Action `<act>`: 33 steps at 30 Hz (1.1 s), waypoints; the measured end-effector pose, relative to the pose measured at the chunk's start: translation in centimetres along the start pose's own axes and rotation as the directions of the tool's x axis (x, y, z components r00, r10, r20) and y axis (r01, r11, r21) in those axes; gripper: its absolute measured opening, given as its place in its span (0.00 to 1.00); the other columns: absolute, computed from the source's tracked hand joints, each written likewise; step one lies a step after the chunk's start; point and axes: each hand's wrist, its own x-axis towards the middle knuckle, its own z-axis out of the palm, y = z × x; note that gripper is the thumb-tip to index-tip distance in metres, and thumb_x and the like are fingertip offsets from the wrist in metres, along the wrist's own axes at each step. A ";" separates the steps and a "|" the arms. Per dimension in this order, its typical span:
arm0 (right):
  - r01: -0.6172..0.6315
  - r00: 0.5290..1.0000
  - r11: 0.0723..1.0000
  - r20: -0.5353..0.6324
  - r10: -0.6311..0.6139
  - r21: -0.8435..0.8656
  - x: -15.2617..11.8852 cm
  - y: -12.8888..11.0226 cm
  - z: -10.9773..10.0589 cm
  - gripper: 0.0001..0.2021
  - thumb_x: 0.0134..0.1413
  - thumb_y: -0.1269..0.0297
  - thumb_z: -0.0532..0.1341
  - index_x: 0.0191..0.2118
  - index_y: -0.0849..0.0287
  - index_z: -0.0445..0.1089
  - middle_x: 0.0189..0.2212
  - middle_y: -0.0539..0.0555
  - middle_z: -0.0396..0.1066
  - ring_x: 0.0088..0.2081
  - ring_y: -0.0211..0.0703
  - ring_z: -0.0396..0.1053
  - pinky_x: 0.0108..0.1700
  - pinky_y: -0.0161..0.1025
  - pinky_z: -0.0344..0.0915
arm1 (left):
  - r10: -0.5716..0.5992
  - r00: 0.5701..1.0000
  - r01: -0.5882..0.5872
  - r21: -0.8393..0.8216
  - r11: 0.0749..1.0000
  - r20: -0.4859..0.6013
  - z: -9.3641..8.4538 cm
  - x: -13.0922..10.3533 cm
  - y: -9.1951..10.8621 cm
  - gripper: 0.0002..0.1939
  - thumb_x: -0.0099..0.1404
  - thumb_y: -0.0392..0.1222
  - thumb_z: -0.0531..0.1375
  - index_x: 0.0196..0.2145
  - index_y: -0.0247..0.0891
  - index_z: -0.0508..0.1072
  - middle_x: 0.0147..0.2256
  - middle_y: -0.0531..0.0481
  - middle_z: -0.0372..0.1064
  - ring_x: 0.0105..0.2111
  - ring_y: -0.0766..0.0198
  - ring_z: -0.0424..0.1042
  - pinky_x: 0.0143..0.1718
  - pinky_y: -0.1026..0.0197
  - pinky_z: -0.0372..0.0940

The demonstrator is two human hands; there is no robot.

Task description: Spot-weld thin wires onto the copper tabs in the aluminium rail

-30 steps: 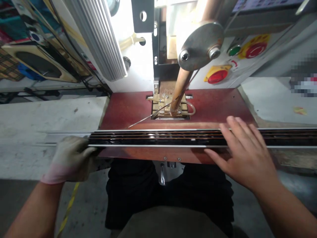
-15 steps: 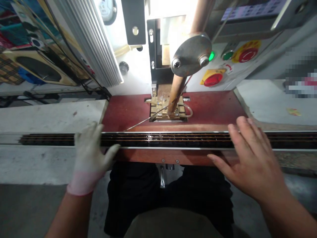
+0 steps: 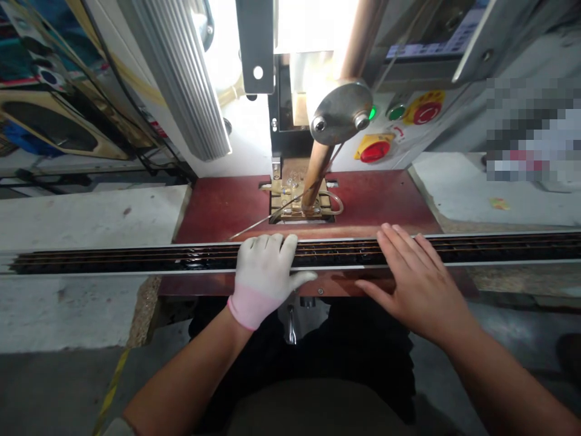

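A long narrow rail [image 3: 336,254] with pale edges, a black middle and thin copper-coloured lines runs across the bench from left to right. My left hand [image 3: 263,272], in a white glove with a pink cuff, reaches across it left of centre. Its fingers bend over the far edge and the thumb points right along the near side; the fingertips are partly hidden. Farther right, my bare right hand [image 3: 417,284] rests flat over the rail with fingers extended and thumb apart. Beyond the hands, a copper-coloured rod [image 3: 316,172] slants down to a brass block [image 3: 290,203].
The machine bears a red rotary switch [image 3: 374,151], an emergency stop button [image 3: 427,112] and a screen [image 3: 436,36]. A dark red base plate [image 3: 381,200] lies under the rail, between a pale left board [image 3: 91,218] and a pale right board [image 3: 467,188]. A thin wire slants near the rail.
My left hand has moved right along the rail, nearer the right hand, and its fingers are more bent. The rail has shifted left. The camera view has moved slightly.
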 end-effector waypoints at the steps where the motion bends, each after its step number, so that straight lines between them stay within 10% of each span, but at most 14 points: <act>1: 0.004 1.000 1.000 0.009 -0.004 0.010 0.2 0.0 -0.4 0.46 0.71 0.46 0.60 0.81 0.69 0.43 0.73 0.77 0.59 0.73 0.73 0.60 0.71 0.71 0.59 | 0.003 1.000 -0.003 0.012 1.000 -0.001 0.0 -0.2 -0.2 0.40 0.62 0.74 0.66 0.58 0.40 0.72 0.47 0.39 0.77 0.47 0.42 0.75 0.46 0.43 0.63; 6: -0.008 0.998 0.999 -0.067 0.011 0.034 1.2 1.1 -4.0 0.47 0.69 0.46 0.62 0.82 0.61 0.43 0.77 0.71 0.53 0.74 0.77 0.57 0.72 0.72 0.59 | 0.035 0.999 -0.034 0.043 0.998 -0.028 -0.3 -2.5 -4.1 0.39 0.62 0.75 0.65 0.55 0.39 0.75 0.43 0.40 0.79 0.42 0.43 0.76 0.42 0.44 0.64; 11: -0.125 0.975 0.991 -0.194 0.112 -0.055 -0.1 3.4 -6.9 0.44 0.68 0.46 0.64 0.81 0.53 0.48 0.78 0.59 0.53 0.74 0.74 0.58 0.75 0.64 0.59 | 0.097 0.990 -0.092 0.051 0.994 -0.101 -1.5 -6.9 -12.9 0.35 0.70 0.74 0.58 0.54 0.38 0.75 0.48 0.40 0.81 0.44 0.44 0.79 0.47 0.45 0.68; 15: -0.117 0.963 0.990 -0.253 0.093 -0.079 -1.4 4.0 -4.8 0.49 0.62 0.44 0.69 0.81 0.56 0.50 0.77 0.64 0.54 0.73 0.77 0.58 0.73 0.65 0.61 | -0.067 0.997 0.064 0.065 0.996 0.043 -4.0 -10.8 -20.2 0.41 0.66 0.83 0.52 0.53 0.44 0.75 0.46 0.47 0.80 0.45 0.46 0.78 0.49 0.46 0.69; 18: -0.006 0.997 0.997 -0.081 0.000 -0.076 -1.5 2.6 -1.5 0.49 0.69 0.42 0.61 0.82 0.65 0.40 0.75 0.75 0.55 0.71 0.79 0.61 0.70 0.71 0.61 | -0.127 0.991 0.120 0.137 0.983 0.044 -6.0 -12.5 -22.5 0.41 0.70 0.80 0.43 0.55 0.46 0.75 0.49 0.42 0.80 0.48 0.37 0.76 0.52 0.33 0.68; 21: -0.043 0.998 0.996 -0.057 0.038 -0.083 -1.1 1.1 0.8 0.54 0.64 0.36 0.64 0.79 0.73 0.46 0.69 0.79 0.64 0.67 0.77 0.68 0.70 0.69 0.60 | -0.246 0.969 0.245 0.193 0.950 -0.016 -6.8 -11.8 -20.4 0.45 0.68 0.81 0.46 0.63 0.43 0.70 0.57 0.35 0.75 0.57 0.26 0.72 0.57 0.23 0.64; 28: -0.034 0.998 0.996 -0.061 0.028 -0.086 -0.7 0.5 0.8 0.52 0.65 0.37 0.63 0.78 0.75 0.49 0.68 0.80 0.65 0.67 0.74 0.67 0.71 0.66 0.59 | 0.044 0.993 -0.048 -0.039 0.998 -0.114 -3.6 -4.1 -3.3 0.38 0.72 0.65 0.60 0.68 0.37 0.65 0.67 0.31 0.67 0.68 0.33 0.64 0.70 0.29 0.55; 33: 0.057 0.998 0.998 -0.024 -0.057 0.003 -1.0 2.4 -0.8 0.48 0.67 0.43 0.64 0.80 0.67 0.46 0.71 0.76 0.62 0.71 0.72 0.63 0.70 0.67 0.62 | -0.085 0.994 0.075 -0.144 0.987 -0.062 -1.1 -0.5 3.7 0.40 0.66 0.65 0.68 0.66 0.37 0.70 0.57 0.35 0.76 0.56 0.37 0.74 0.66 0.32 0.58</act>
